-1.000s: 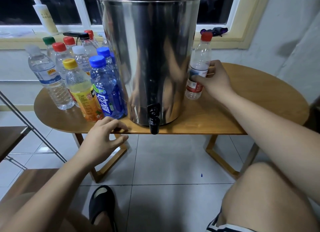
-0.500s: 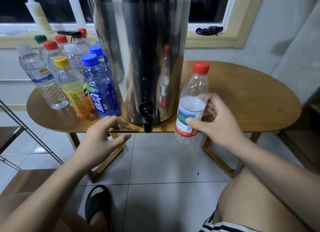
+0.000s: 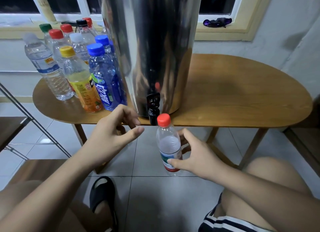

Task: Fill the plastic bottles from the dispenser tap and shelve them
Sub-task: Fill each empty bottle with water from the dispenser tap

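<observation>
A tall steel dispenser (image 3: 152, 46) stands on the wooden table (image 3: 233, 93), its black tap (image 3: 153, 109) jutting over the front edge. My right hand (image 3: 192, 155) grips a clear, empty-looking bottle (image 3: 168, 145) with a red cap (image 3: 163, 119), held upright in the air just below and right of the tap. The cap is on. My left hand (image 3: 114, 133) hovers left of the bottle's neck, fingers spread and loosely bent, holding nothing.
Several capped bottles (image 3: 78, 67) crowd the table's left end, among them a blue one (image 3: 103, 76) and a yellow-capped juice bottle (image 3: 81, 83). A metal-framed wooden shelf (image 3: 12, 128) stands at the left. My knees and a black sandal (image 3: 102, 192) are below, over tiled floor.
My right hand carried the red-capped bottle from the table beside the dispenser down and left to just under the tap. My left hand lifted off the table edge toward the bottle.
</observation>
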A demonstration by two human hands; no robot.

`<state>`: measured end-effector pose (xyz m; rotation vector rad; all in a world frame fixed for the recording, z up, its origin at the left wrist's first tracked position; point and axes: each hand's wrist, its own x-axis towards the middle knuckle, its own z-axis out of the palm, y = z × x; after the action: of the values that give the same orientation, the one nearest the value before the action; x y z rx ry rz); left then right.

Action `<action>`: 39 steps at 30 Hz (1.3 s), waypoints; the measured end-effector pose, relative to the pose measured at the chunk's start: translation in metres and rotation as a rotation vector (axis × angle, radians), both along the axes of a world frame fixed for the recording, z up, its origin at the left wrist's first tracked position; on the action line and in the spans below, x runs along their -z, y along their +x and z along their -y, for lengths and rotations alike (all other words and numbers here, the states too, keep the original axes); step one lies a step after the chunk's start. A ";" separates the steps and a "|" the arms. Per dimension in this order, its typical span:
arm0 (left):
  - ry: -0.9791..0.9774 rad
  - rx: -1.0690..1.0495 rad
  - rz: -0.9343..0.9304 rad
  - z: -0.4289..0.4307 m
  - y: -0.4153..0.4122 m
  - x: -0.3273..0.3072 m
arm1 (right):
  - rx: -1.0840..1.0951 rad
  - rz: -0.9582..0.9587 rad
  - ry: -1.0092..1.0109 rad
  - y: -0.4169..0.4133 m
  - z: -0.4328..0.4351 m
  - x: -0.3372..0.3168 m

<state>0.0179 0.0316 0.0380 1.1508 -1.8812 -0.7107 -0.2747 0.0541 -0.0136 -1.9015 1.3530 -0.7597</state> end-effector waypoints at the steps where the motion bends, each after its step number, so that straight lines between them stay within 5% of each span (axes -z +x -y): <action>1: 0.002 0.019 0.007 -0.001 -0.002 0.001 | -0.004 -0.013 0.007 0.001 -0.001 0.001; 15: 0.044 0.176 0.045 -0.001 -0.011 0.014 | -0.118 -0.207 0.073 0.000 -0.001 0.004; 23: 0.073 0.187 0.071 -0.005 -0.023 0.020 | -0.138 -0.061 0.141 0.006 -0.001 0.001; 39: -0.041 0.256 0.292 0.004 -0.012 0.014 | -0.161 -0.111 0.053 0.004 -0.004 0.002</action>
<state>0.0057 0.0281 0.0237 1.0417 -2.3074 -0.6649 -0.2708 0.0579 -0.0152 -2.0072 1.2546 -0.5404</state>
